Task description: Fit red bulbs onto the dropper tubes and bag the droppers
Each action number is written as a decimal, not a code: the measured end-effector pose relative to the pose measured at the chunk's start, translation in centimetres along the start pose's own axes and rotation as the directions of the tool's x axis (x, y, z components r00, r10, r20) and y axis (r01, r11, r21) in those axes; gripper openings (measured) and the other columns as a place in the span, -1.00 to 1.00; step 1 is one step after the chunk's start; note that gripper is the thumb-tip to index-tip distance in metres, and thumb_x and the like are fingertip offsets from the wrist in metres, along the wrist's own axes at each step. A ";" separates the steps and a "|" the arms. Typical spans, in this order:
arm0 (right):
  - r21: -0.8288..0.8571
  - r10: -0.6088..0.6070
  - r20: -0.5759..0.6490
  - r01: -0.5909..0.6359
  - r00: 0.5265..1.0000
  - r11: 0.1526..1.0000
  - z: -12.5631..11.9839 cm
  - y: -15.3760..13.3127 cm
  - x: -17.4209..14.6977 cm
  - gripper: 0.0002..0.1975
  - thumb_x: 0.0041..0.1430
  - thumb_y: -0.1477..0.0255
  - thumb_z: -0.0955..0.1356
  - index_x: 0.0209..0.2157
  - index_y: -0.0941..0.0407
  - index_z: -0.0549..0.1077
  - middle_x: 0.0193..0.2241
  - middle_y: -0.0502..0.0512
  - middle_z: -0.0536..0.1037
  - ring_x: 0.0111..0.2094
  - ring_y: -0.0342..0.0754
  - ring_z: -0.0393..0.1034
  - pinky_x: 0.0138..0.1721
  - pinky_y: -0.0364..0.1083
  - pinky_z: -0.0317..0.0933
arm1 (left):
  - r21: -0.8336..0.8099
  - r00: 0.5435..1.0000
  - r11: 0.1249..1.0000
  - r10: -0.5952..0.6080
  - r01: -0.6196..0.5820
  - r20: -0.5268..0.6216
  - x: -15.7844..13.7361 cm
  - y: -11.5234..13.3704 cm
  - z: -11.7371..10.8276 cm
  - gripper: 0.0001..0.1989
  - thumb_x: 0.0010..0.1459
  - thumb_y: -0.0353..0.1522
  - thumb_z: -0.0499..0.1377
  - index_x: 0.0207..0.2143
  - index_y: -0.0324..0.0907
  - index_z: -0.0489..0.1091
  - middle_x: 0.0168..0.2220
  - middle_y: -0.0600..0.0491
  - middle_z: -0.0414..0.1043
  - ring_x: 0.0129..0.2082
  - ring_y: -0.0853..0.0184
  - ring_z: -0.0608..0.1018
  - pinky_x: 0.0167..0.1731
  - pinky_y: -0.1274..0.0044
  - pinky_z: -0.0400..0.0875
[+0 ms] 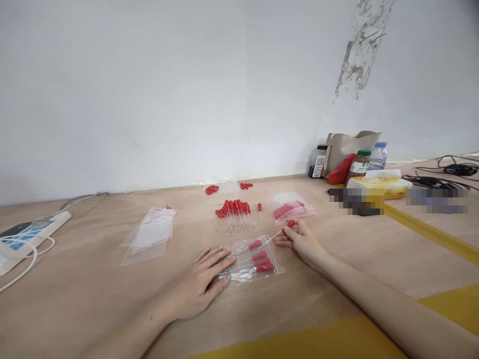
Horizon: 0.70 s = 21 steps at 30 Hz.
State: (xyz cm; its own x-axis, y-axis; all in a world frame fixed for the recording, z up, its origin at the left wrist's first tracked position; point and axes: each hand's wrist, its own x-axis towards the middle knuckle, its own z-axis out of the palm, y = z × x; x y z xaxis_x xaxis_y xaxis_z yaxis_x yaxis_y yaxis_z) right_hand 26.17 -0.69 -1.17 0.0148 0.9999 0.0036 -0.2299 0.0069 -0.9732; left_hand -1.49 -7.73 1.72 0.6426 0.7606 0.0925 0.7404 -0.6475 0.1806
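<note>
My right hand [299, 240] pinches a glass dropper [288, 226] by its red rubber bulb, its thin tube pointing left at the mouth of a clear zip bag [239, 273]. Several red-bulbed droppers lie inside that bag, bulbs toward the zip. Resting flat on the bag's left end is my left hand [209, 274], fingers spread. Behind the bag, a cluster of loose droppers [235, 207] lies with bulbs away from me, and a single dropper [259, 207] sits just right of it. Another bag of droppers [294, 208] lies beyond my right hand.
Flat zip bags [153, 232] are stacked at the left. Loose red bulbs [211, 189] lie near the wall. A power strip [35, 239] with white cables is far left. At the right stand a grey bag [346, 149], a green-lidded jar [360, 163], a water bottle [378, 157] and a tissue pack [389, 185].
</note>
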 end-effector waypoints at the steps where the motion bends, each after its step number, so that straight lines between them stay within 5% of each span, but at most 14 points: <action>1: -0.012 0.022 0.023 -0.022 0.999 1.000 0.0 0.1 0.0 -0.76 -0.03 0.40 0.32 -0.33 0.07 0.16 -0.55 -0.10 0.35 -0.51 -0.17 0.40 -0.40 -0.12 0.35 | -0.003 1.000 1.000 -0.002 0.002 0.000 0.0 0.0 0.0 -0.57 0.25 -0.23 -0.14 0.17 0.04 -0.05 0.21 0.13 -0.07 0.19 0.25 0.01 0.14 0.25 -0.09; 5: -0.254 -0.015 0.159 0.056 0.987 0.966 -0.3 0.3 0.2 -0.79 -0.08 0.35 0.34 -0.38 0.15 0.33 -0.51 -0.02 0.41 -0.54 -0.19 0.33 -0.42 -0.12 0.29 | -0.007 1.000 1.000 -0.018 0.018 0.006 0.0 0.1 0.0 -0.58 0.25 -0.23 -0.14 0.16 0.05 -0.03 0.21 0.15 -0.07 0.19 0.27 0.01 0.14 0.26 -0.10; 10: -0.539 -0.125 0.292 0.271 0.948 0.797 -0.5 0.3 0.1 -0.77 -0.10 0.33 0.34 -0.37 0.16 0.44 -0.45 0.04 0.47 -0.46 -0.13 0.31 -0.40 -0.12 0.22 | 0.011 1.000 1.000 -0.007 0.008 -0.013 -0.1 0.1 0.1 -0.57 0.25 -0.23 -0.13 0.17 0.06 -0.05 0.20 0.14 -0.05 0.19 0.26 0.03 0.13 0.24 -0.07; 21: -0.377 -0.152 0.332 0.279 0.931 0.883 0.5 1.1 0.1 -0.73 -0.12 0.47 0.34 -0.31 0.14 0.23 -0.48 -0.04 0.39 -0.52 -0.22 0.30 -0.50 -0.22 0.18 | 0.005 0.999 1.000 0.009 -0.009 -0.040 0.0 0.1 0.1 -0.55 0.25 -0.25 -0.12 0.18 0.03 -0.08 0.20 0.11 -0.02 0.18 0.25 0.06 0.13 0.24 -0.06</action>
State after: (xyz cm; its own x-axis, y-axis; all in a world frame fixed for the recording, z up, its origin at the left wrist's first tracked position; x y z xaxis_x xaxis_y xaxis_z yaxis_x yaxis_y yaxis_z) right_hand 25.42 -0.59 -2.10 -0.2742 0.9343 0.2278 0.1683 0.2799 -0.9452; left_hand -1.41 -7.77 1.67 0.6407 0.7562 0.1329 0.7358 -0.6542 0.1752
